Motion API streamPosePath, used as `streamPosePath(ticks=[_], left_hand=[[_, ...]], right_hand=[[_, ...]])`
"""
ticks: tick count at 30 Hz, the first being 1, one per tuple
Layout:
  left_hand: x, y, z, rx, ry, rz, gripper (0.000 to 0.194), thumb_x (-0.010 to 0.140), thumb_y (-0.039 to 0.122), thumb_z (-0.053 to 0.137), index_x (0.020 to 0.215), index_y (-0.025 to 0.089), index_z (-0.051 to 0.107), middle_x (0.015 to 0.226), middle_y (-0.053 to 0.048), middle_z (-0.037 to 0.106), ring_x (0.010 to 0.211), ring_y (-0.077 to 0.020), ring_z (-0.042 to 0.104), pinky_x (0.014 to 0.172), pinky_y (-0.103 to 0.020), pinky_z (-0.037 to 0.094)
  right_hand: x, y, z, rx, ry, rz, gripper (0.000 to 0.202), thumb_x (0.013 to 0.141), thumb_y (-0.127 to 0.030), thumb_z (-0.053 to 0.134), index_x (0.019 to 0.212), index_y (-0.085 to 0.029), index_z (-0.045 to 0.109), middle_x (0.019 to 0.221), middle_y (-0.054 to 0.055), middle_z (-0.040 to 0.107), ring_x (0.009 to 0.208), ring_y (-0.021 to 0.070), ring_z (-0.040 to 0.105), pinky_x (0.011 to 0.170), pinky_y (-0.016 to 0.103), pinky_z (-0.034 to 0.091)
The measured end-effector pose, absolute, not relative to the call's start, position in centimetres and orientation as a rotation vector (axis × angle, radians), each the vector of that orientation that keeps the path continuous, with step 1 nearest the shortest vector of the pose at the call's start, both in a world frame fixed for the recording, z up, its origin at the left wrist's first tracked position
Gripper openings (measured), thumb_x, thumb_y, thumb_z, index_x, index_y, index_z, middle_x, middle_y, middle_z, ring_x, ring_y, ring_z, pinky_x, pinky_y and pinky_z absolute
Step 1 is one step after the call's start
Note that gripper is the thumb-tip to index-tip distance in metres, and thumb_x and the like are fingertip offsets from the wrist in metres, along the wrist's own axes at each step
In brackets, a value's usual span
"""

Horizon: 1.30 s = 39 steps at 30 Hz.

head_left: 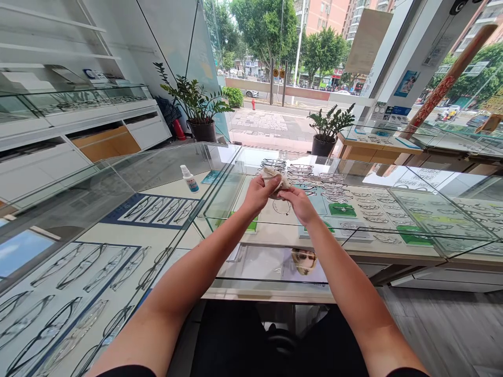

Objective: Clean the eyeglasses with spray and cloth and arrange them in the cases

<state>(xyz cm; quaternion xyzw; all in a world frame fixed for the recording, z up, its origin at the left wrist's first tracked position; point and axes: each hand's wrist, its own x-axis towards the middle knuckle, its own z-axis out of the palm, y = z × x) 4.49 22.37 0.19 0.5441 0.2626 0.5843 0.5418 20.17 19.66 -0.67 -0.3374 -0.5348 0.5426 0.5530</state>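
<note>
My left hand (259,191) is closed on a crumpled beige cloth (272,177), its thumb pressed over the top. Just to the right, my right hand (299,203) pinches at the lower right edge of the same cloth. A thin-rimmed pair of glasses (281,206) shows partly below the hands; whether the fingers touch it or it lies under the glass, I cannot tell. Both hands are above the glass display case, which holds rows of glasses (334,183). A white spray bottle (189,178) with a blue label stands to the left.
A glass counter with several glasses on trays (157,210) spans the left side. Glass edges (275,283) run in front of me. Green boxes (342,209) sit inside the right case. Potted plants (202,131) stand beyond, near the window.
</note>
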Motion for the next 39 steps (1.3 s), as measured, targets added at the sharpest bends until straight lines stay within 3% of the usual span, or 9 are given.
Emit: streamPosePath(ticks=[6, 9, 12, 15, 19, 23, 27, 33, 39], left_hand=[[4.2, 23.7, -0.2, 1.329, 0.524, 1.387, 0.067, 0.076, 0.082, 0.092, 0.082, 0.017, 0.075, 0.078, -0.006, 0.076, 0.082, -0.0223, 0.074, 0.078, -0.035, 0.061], [3.8, 24.0, -0.2, 1.34, 0.421, 1.264, 0.059, 0.079, 0.073, 0.095, 0.09, 0.017, 0.079, 0.089, -0.009, 0.08, 0.103, -0.0301, 0.079, 0.094, -0.042, 0.062], [3.5, 23.9, 0.0, 1.355, 0.378, 1.19, 0.051, 0.082, 0.06, 0.098, 0.103, 0.017, 0.081, 0.102, -0.011, 0.084, 0.111, -0.0315, 0.079, 0.102, -0.044, 0.06], [3.3, 23.6, 0.1, 1.376, 0.383, 1.181, 0.05, 0.08, 0.05, 0.101, 0.11, 0.016, 0.081, 0.11, -0.012, 0.085, 0.107, -0.029, 0.079, 0.1, -0.041, 0.06], [3.4, 23.1, 0.3, 1.379, 0.443, 1.219, 0.056, 0.072, 0.043, 0.106, 0.113, 0.016, 0.078, 0.102, -0.009, 0.084, 0.092, -0.0239, 0.078, 0.088, -0.037, 0.062], [3.9, 22.6, 0.3, 1.347, 0.533, 1.255, 0.058, 0.072, 0.054, 0.104, 0.103, 0.016, 0.073, 0.087, -0.005, 0.079, 0.07, -0.0173, 0.071, 0.07, -0.031, 0.059], [4.4, 22.7, 0.1, 1.337, 0.599, 1.365, 0.062, 0.076, 0.071, 0.097, 0.09, 0.016, 0.071, 0.075, -0.003, 0.073, 0.063, -0.0142, 0.063, 0.062, -0.028, 0.053], [4.2, 23.7, -0.2, 1.332, 0.549, 1.348, 0.064, 0.078, 0.077, 0.092, 0.083, 0.017, 0.074, 0.078, -0.005, 0.075, 0.082, -0.0221, 0.073, 0.079, -0.034, 0.059], [3.8, 23.6, -0.2, 1.361, 0.451, 1.213, 0.053, 0.076, 0.059, 0.101, 0.097, 0.016, 0.078, 0.098, -0.011, 0.083, 0.1, -0.0285, 0.079, 0.095, -0.043, 0.063]], right_hand=[[20.5, 19.5, -0.1, -0.781, -1.201, 1.268, 0.021, 0.068, -0.044, 0.087, 0.075, -0.025, 0.08, 0.08, 0.001, 0.073, 0.089, 0.0218, 0.065, 0.099, 0.041, 0.052], [21.0, 19.6, -0.1, -0.798, -1.18, 1.247, 0.02, 0.069, -0.044, 0.085, 0.075, -0.025, 0.08, 0.083, 0.002, 0.074, 0.09, 0.0217, 0.064, 0.098, 0.039, 0.052], [21.4, 19.8, -0.2, -0.815, -1.158, 1.233, 0.021, 0.069, -0.045, 0.084, 0.073, -0.025, 0.078, 0.083, 0.002, 0.073, 0.091, 0.0214, 0.063, 0.095, 0.038, 0.051], [21.4, 19.8, -0.3, -0.8, -1.145, 1.248, 0.021, 0.071, -0.045, 0.085, 0.074, -0.026, 0.078, 0.084, 0.001, 0.073, 0.091, 0.0212, 0.063, 0.094, 0.038, 0.051], [21.0, 19.7, -0.5, -0.774, -1.178, 1.291, 0.022, 0.073, -0.046, 0.086, 0.081, -0.026, 0.081, 0.086, 0.001, 0.074, 0.088, 0.0209, 0.062, 0.09, 0.038, 0.049], [20.6, 19.8, -0.9, -0.813, -1.221, 1.304, 0.024, 0.07, -0.046, 0.085, 0.082, -0.026, 0.082, 0.086, 0.002, 0.075, 0.088, 0.0209, 0.061, 0.091, 0.038, 0.047], [20.3, 19.9, -1.2, -0.797, -1.28, 1.292, 0.021, 0.072, -0.046, 0.085, 0.075, -0.026, 0.079, 0.082, 0.001, 0.073, 0.089, 0.0215, 0.06, 0.094, 0.039, 0.046], [20.8, 19.8, -0.6, -0.812, -1.226, 1.255, 0.02, 0.07, -0.045, 0.081, 0.072, -0.025, 0.077, 0.08, 0.001, 0.069, 0.088, 0.0212, 0.06, 0.094, 0.038, 0.048], [21.6, 20.0, -0.3, -0.846, -1.203, 1.2, 0.022, 0.073, -0.046, 0.078, 0.068, -0.026, 0.071, 0.08, 0.001, 0.068, 0.084, 0.0201, 0.056, 0.084, 0.036, 0.045]])
